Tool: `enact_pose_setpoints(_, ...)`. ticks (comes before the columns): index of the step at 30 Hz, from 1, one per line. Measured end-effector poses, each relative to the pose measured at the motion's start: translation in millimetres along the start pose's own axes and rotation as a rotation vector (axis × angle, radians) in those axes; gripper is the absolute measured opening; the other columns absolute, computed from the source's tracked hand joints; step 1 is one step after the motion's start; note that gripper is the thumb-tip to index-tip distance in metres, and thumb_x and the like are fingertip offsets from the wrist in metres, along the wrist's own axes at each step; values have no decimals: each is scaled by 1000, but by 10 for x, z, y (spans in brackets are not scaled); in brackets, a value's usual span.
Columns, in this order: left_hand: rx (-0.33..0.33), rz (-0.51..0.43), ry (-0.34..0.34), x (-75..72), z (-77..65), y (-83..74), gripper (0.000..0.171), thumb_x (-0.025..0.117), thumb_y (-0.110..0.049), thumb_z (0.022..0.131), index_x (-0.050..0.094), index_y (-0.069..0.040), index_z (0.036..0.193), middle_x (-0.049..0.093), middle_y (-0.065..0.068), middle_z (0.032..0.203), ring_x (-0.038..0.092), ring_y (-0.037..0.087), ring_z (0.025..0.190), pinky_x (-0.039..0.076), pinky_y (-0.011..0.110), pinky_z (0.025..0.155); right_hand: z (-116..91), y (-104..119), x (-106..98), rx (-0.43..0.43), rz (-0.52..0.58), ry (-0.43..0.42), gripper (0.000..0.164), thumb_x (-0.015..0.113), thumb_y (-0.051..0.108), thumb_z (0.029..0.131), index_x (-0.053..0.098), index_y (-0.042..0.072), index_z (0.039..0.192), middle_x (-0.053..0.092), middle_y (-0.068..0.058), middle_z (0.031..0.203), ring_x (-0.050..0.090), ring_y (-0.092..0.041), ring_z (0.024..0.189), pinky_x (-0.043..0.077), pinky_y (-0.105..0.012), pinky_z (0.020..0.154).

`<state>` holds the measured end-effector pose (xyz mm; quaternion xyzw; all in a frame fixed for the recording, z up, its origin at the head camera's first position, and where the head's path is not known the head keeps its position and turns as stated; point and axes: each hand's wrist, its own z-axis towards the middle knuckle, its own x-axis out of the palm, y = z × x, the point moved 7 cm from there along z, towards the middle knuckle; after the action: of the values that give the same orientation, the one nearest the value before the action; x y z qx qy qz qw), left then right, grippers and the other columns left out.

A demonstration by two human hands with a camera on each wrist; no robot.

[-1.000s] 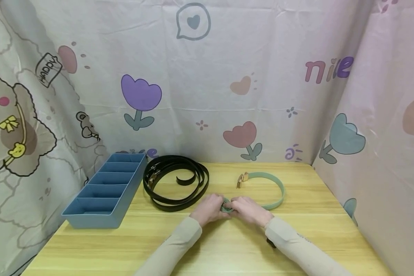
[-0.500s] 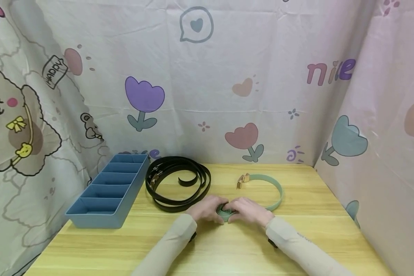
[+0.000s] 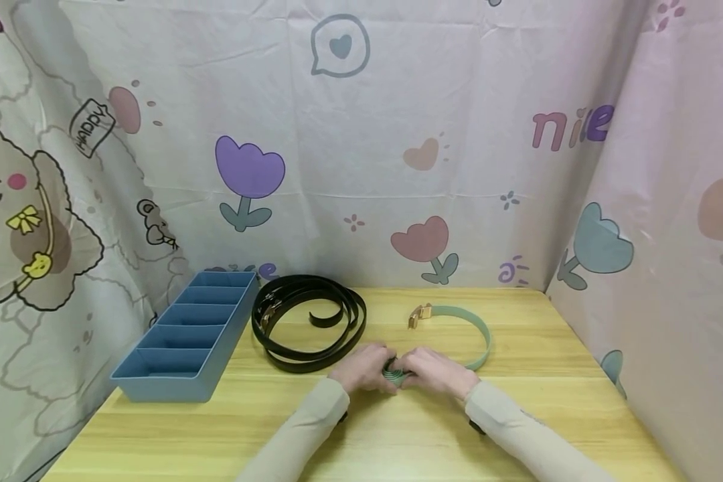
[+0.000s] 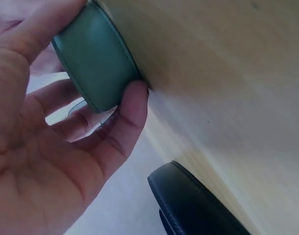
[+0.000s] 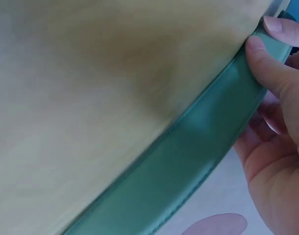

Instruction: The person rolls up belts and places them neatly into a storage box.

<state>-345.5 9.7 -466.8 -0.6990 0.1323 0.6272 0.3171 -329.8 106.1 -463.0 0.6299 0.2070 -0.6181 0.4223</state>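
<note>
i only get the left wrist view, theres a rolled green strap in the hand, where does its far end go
Observer: In the head view the green strap runs out past the right hand and curves round to a gold buckle on the table.
Operator: ok and is that right hand holding the strap or just next to it
Observer: Holding it: the right wrist view shows its thumb and fingers gripping the band.
Operator: got it, whats the dark thing at the bottom of my picture part of
Observer: Most likely the black loops, which the head view shows lying on the table beside a blue tray.
</note>
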Motion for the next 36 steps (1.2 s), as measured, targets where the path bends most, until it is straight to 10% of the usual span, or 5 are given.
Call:
enact_pose_setpoints(13, 61, -63, 105, -45, -19, -100, 40, 89, -16, 68, 63, -24, 98, 58, -13, 92, 52, 3, 81, 45, 20, 74, -72, -51, -44, 50, 136, 47, 37, 75, 18, 84, 68, 17, 120, 70, 12, 96, 59, 0, 78, 49, -17, 71)
enact_pose_setpoints(23, -131, -39, -7, -19, -29, -47, 39, 89, -42, 65, 59, -20, 78, 54, -7, 75, 48, 8, 65, 42, 23, 58, -44, -64, -20, 35, 40, -17, 34, 76, 27, 82, 72, 20, 115, 72, 11, 89, 51, 7, 64, 45, -13, 61)
enact_pose_setpoints(36, -32, -9, 37, -50, -11, -41, 36, 90, -28, 65, 61, -22, 85, 55, -10, 80, 50, 6, 72, 43, 22, 65, -69, -71, -35, 33, 30, 36, 39, 75, 25, 84, 66, 21, 122, 65, 8, 100, 56, 0, 84, 48, -19, 76)
